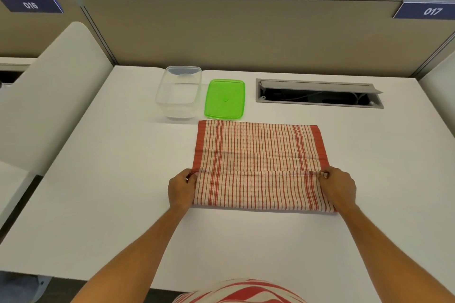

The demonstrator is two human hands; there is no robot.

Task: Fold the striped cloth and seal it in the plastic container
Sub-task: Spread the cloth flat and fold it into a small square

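Note:
The red-and-white striped cloth (259, 152) lies on the white table, its near part turned over the rest so a hem runs across it. My left hand (181, 188) pinches the left end of that hem. My right hand (338, 187) pinches the right end. Behind the cloth stands the clear plastic container (178, 92), open with nothing inside. Its green lid (224, 99) lies flat on the table just right of it, close to the cloth's far edge.
An open grey cable hatch (318, 93) is set into the table (110, 179) at the back right. A beige partition (234, 32) closes the far side. White side panels stand left and right of the desk.

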